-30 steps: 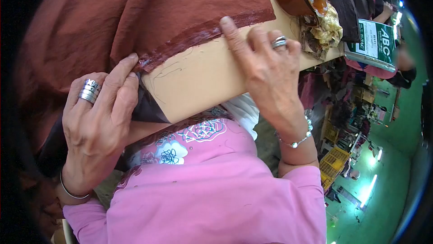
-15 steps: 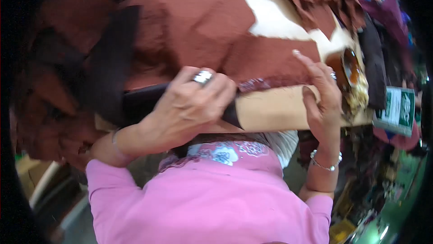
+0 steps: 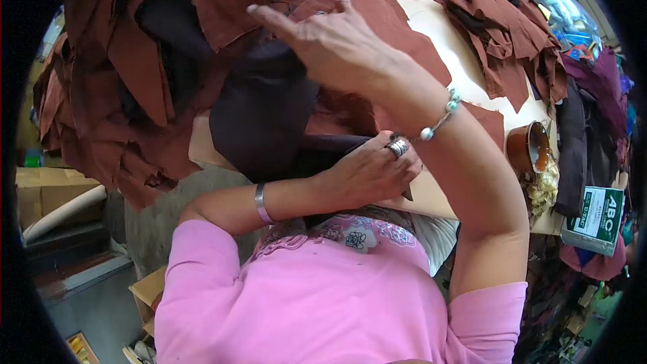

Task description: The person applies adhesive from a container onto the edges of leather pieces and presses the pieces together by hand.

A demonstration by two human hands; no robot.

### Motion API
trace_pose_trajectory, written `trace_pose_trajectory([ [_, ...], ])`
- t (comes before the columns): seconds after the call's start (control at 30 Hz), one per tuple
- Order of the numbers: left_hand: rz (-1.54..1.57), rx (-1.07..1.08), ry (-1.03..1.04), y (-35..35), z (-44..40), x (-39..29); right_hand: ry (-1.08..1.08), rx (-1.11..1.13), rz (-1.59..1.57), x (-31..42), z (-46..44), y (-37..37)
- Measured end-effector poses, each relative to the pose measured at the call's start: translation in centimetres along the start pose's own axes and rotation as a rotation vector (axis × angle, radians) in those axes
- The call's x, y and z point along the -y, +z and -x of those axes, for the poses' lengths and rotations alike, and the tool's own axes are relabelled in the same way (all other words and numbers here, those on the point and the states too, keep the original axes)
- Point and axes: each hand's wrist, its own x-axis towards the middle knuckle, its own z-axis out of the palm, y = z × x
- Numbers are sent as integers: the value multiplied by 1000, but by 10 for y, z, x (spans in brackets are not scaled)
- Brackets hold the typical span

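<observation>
Cloth [image 3: 408,44], reddish-brown, beneath the splayed, seemingly empty right hand [image 3: 330,39], beside the curled left hand [image 3: 383,167] with grip unclear

Before you, the reddish-brown pieces [image 3: 232,0] are matt woven cloth, creased in places; the dark panel [image 3: 263,121] looks smooth, with a faint sheen. Your tabletop [image 3: 435,195] is pale and smooth. The brown pot [image 3: 517,150] has a glossy, glaze-like wall; the yellowish clump [image 3: 543,189] is rough and crumpled. Your bangle [image 3: 262,204] and rings [image 3: 399,148] are shiny metal, your top [image 3: 323,296] soft matt cloth, the carton [image 3: 60,195] dull cardboard.
</observation>
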Motion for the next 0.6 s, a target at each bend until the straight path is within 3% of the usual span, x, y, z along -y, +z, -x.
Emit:
trace_pose_trajectory([
  [0.07,114,38,-9,-4,-2,4,92,-83,-18,-21,10,-13],
  [0.1,176,56,-14,-7,-4,5,300,-39,-143,-26,16,-49],
  [0.17,-22,-37,48,-21,-15,25,742,-20,-375,-37,28,-120],
  [0.27,-206,-175,118,-59,-48,72,537,-501,-135,-93,71,-156],
  [0.3,-148,-223,-22,-75,-63,85,421,-564,-62,-98,79,-170],
  [0.33,-83,-277,-160,-90,-79,98,496,-587,-76,-111,85,-186],
  [0.43,-297,-62,-188,-134,-68,160,742,-527,-358,-158,89,-217],
  [0.5,-310,66,-169,-156,-67,191,738,-406,-363,-121,96,-204],
  [0.6,-429,430,-254,-186,-60,221,504,-395,-380,-73,119,-154],
])
